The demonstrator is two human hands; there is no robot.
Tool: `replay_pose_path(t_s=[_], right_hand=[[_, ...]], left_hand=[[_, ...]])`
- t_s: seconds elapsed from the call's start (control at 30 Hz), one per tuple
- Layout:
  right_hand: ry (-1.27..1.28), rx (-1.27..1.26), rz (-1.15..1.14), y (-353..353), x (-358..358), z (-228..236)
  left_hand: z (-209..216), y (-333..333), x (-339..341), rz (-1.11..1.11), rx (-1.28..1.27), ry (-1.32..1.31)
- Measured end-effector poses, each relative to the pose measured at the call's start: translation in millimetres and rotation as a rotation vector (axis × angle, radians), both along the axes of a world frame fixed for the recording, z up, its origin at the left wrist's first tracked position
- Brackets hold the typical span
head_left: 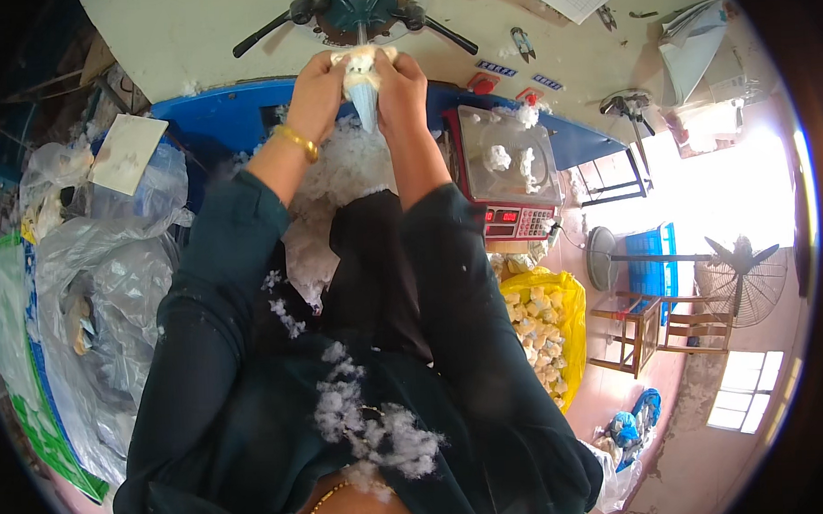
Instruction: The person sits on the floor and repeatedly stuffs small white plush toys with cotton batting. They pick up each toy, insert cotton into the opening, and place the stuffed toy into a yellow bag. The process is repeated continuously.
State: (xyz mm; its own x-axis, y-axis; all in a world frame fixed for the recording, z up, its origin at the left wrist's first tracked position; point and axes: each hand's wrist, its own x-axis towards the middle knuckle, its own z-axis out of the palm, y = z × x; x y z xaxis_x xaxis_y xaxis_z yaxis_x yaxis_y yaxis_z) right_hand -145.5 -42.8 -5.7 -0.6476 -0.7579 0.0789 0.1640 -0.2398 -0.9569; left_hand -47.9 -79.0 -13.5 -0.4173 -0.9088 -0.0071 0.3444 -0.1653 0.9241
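A small cream plush toy (361,76) with a pale blue lower part is held between both hands, right below the thin metal nozzle (362,32) of a machine. My left hand (317,95) grips its left side with thumb and fingers. On the opposite side, my right hand (402,91) pinches it the same way. Where the nozzle meets the toy, I cannot tell whether it goes inside. Loose white stuffing (345,164) lies in a heap under the hands, and tufts (382,439) cling to my dark clothes.
Black handles (263,34) flank the nozzle. Right of my arm sits a red scale (519,219) with fluff on its pan. Below it, a yellow bag (573,333) holds many small plush pieces. Clear plastic bags (122,267) crowd the left. Two red buttons (483,85) edge the table.
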Motion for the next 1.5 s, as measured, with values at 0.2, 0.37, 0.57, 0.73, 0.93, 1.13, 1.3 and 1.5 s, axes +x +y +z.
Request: replay_pose_path(t_s=[0.2, 0.37, 0.57, 0.73, 0.93, 1.13, 1.3, 1.5], right_hand=[[0.140, 0.010, -0.022, 13.8, -12.2, -20.1], [0.293, -0.105, -0.040, 45.4, 8.8, -12.5], [0.162, -0.182, 0.143, 69.1, -13.2, -17.4], [0.318, -0.075, 0.047, 73.7, 10.7, -12.8], [0.541, 0.003, -0.107, 71.0, 44.1, -9.8], [0.075, 0.048, 0.219, 77.6, -0.5, -1.3], [0.684, 0.070, 0.185, 98.7, -3.0, 0.9], [1.048, 0.201, -0.022, 83.9, 36.2, 13.0]], left_hand=[[1.8, 12.9, 14.3, -0.046, -0.100, -0.163], [12.6, 62.5, 28.7, 0.050, -0.781, -0.277], [-3.0, 79.3, 12.5, -0.072, -0.782, -0.260], [-3.5, 72.1, 33.0, -0.143, -0.692, -0.227], [4.2, 62.2, 60.9, -0.240, -0.643, -0.254], [7.6, 83.0, 30.2, -0.174, -0.753, -0.384], [4.8, 86.3, 34.1, -0.224, -0.726, -0.396], [5.5, 57.4, 48.9, -0.284, -0.654, -0.243]])
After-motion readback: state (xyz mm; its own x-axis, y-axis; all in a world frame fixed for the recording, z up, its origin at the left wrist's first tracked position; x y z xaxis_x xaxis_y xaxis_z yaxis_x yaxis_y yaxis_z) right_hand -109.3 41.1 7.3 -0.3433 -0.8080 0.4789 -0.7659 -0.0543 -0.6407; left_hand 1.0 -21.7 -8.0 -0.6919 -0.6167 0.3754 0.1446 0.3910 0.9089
